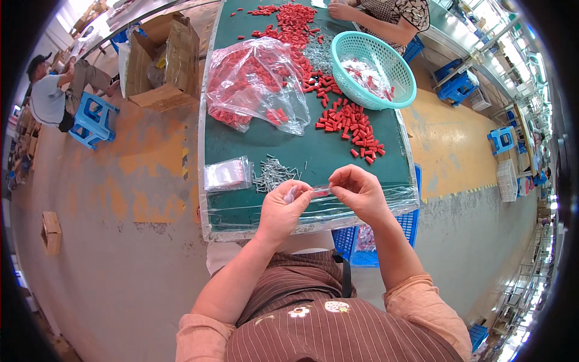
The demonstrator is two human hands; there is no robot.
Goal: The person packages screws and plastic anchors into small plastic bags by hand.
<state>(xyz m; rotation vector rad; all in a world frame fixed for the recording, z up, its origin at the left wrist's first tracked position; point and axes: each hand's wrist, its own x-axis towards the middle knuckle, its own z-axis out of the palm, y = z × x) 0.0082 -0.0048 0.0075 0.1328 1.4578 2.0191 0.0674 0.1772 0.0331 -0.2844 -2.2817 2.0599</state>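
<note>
Above the near edge of the green-topped table [374, 158], my left hand [286, 206] and my right hand [360, 192] pinch a small transparent plastic bag [321, 192] from either side. Something red shows in it; its exact contents are too small to tell. A whitish bit of plastic [291, 194] shows at my left fingers. Just beyond my left hand lie a heap of metal screws [274, 174] and a stack of small flat plastic bags [228, 175]. Red tapered plugs [353, 125] are strewn past my right hand.
A large transparent bag of red plugs [256, 84] and a turquoise basket [374, 99] stand farther up the table. Another person's arm [377, 24] reaches in at the far right. A blue crate [365, 258] sits below the near edge; a cardboard box [160, 60] is at left.
</note>
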